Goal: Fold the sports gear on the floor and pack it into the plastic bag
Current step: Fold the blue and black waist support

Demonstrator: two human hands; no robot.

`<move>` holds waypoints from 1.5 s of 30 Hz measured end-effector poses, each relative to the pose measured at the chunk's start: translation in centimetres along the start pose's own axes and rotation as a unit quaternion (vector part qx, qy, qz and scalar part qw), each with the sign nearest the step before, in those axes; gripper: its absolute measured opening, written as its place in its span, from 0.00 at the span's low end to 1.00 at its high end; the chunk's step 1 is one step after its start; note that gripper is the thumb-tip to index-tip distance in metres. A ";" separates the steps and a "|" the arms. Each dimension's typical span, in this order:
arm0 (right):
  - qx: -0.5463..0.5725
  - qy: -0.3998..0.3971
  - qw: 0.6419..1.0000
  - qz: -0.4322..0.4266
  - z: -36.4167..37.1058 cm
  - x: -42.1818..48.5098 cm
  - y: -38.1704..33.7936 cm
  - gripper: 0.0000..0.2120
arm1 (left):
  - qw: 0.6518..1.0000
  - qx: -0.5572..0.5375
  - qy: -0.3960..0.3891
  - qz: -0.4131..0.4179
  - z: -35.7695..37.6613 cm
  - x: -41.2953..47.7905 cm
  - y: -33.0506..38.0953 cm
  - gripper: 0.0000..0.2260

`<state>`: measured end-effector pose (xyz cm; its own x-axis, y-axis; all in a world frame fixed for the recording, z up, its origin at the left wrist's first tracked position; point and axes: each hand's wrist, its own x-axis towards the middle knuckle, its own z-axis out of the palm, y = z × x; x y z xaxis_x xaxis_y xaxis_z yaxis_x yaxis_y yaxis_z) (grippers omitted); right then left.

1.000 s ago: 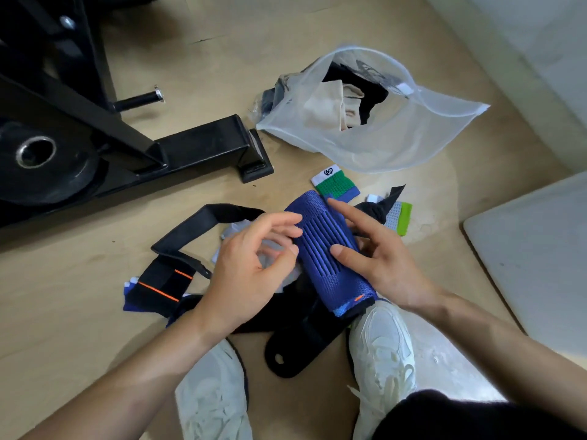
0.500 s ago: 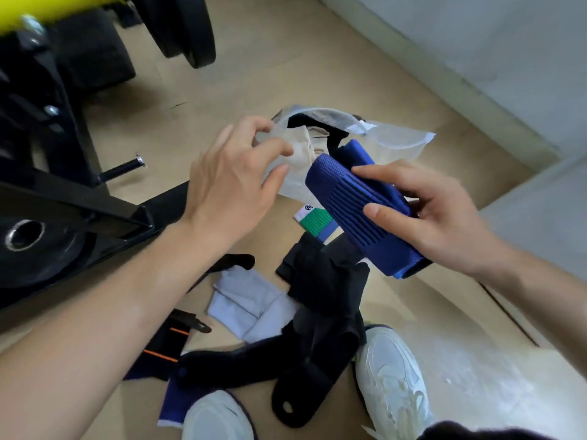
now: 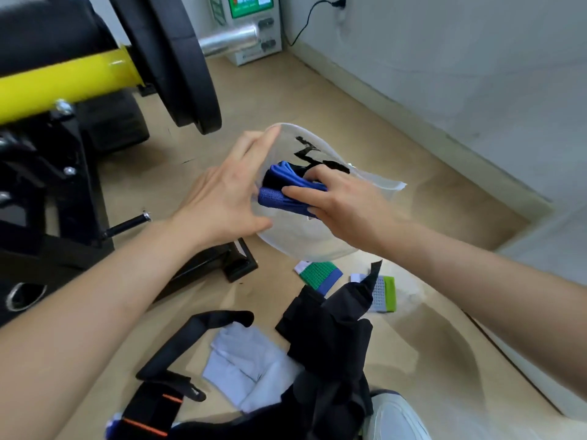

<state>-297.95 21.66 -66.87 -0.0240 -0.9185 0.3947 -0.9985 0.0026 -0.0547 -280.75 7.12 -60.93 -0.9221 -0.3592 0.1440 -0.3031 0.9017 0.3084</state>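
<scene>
at the far left edge of the floor, black weight machine (image 3: pixel 63 185) with yellow bar (image 3: pixel 63 81), not part of the job.

next, left hand (image 3: pixel 222 198), spread wide, pinching the rim of the plastic bag (image 3: pixel 305 242) between thumb and fingers and keeping the mouth open; a second ago down at the pile, half a second ago just catching the bag's near lip.

in that mouth now, folded blue sleeve (image 3: pixel 279 201), partly past the rim and against dark gear already inside; a second ago flat over the pile by the shoes, then lifted across.

right of it, right hand (image 3: pixel 343 204) curled round the sleeve, pushing it in.

so: folding of this piece finished, packing of it nearly so; probably only a release and a pull-out left.

toward the near edge of the floor, not yet packed: strap with orange stripes (image 3: pixel 152 411), pale grey cloth (image 3: pixel 247 369), green-and-blue band (image 3: pixel 320 274), black gear (image 3: pixel 330 331), grey-and-green band (image 3: pixel 384 293). judging by these, well short of done overall.
</scene>
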 end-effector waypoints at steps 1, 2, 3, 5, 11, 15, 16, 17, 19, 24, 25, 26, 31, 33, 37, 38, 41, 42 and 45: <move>-0.015 0.002 1.000 -0.002 1.0 0.5 0.6 0.25 | 1.000 0.000 0.004 -0.007 -0.3 -0.1 -0.2 0.58; -0.027 0.000 1.000 -0.002 1.9 0.9 1.3 0.26 | 1.000 -0.005 0.007 -0.013 -0.4 -0.2 -0.3 0.59; -0.036 -0.009 0.999 -0.005 2.8 1.3 2.0 0.28 | 1.000 -0.016 0.008 -0.018 -0.4 -0.3 -0.3 0.59; -0.058 -0.037 0.997 -0.024 3.9 2.3 2.8 0.32 | 0.999 -0.048 0.007 -0.025 -0.2 -0.5 -0.2 0.59; -0.162 -0.165 0.972 -0.040 8.2 4.1 2.4 0.24 | 0.991 -0.131 0.015 -0.028 0.9 -1.2 -0.4 0.59; -0.105 -0.361 0.926 0.029 10.3 2.4 2.1 0.26 | 0.988 -0.150 0.023 -0.038 1.1 -1.6 -1.1 0.59; -0.092 -0.378 0.920 0.037 10.2 2.2 2.2 0.26 | 0.987 -0.154 0.023 -0.041 1.2 -1.7 -1.1 0.59; -0.085 -0.391 0.915 0.044 10.1 2.1 2.3 0.26 | 0.986 -0.157 0.024 -0.042 1.2 -1.8 -1.1 0.59; -0.081 -0.416 0.903 0.071 9.9 2.3 2.7 0.25 | 0.985 -0.163 0.028 -0.044 1.4 -2.2 -0.9 0.58; -0.034 -0.450 0.873 0.182 10.1 4.0 2.7 0.30 | 0.978 -0.196 0.035 -0.066 2.3 -3.9 0.2 0.56; -0.025 -0.454 0.869 0.198 10.0 4.4 2.6 0.31 | 0.977 -0.199 0.032 -0.072 2.5 -4.1 0.3 0.56; -0.020 -0.454 0.867 0.205 9.8 4.7 2.4 0.32 | 0.976 -0.201 0.028 -0.077 2.6 -4.3 0.3 0.56; 0.071 -0.391 0.894 0.205 8.5 3.8 0.3 0.28 | 0.973 -0.210 0.035 -0.089 3.2 -4.6 0.4 0.55; 0.113 -0.342 0.911 0.203 7.5 2.6 -0.8 0.25 | 0.975 -0.207 0.034 -0.076 3.5 -5.0 0.8 0.53; 0.237 -0.212 0.931 0.178 4.8 -0.7 -3.8 0.23 | 0.975 -0.206 0.060 -0.054 3.8 -7.0 1.4 0.44; 0.260 -0.174 0.936 0.162 3.9 -1.9 -4.6 0.21 | 0.975 -0.202 0.072 -0.051 3.8 -7.8 1.6 0.41; 0.287 -0.069 0.943 0.155 0.4 -6.4 -7.4 0.11 | 0.974 -0.190 0.113 -0.051 4.4 -10.5 2.4 0.33; 0.292 -0.037 0.943 0.158 -0.8 -8.0 -8.4 0.08 | 0.972 -0.187 0.130 -0.055 4.9 -11.5 2.8 0.30; 0.297 -0.005 0.940 0.170 -1.9 -12.8 -10.9 0.05 | 0.964 -0.183 0.176 -0.078 6.7 -14.9 3.9 0.22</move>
<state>-286.85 34.17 -69.61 -0.3336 -0.9078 0.2541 -0.7299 0.0782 -0.6791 -269.77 17.62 -68.17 -0.7142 -0.6003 0.3599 -0.2663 0.7086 0.6535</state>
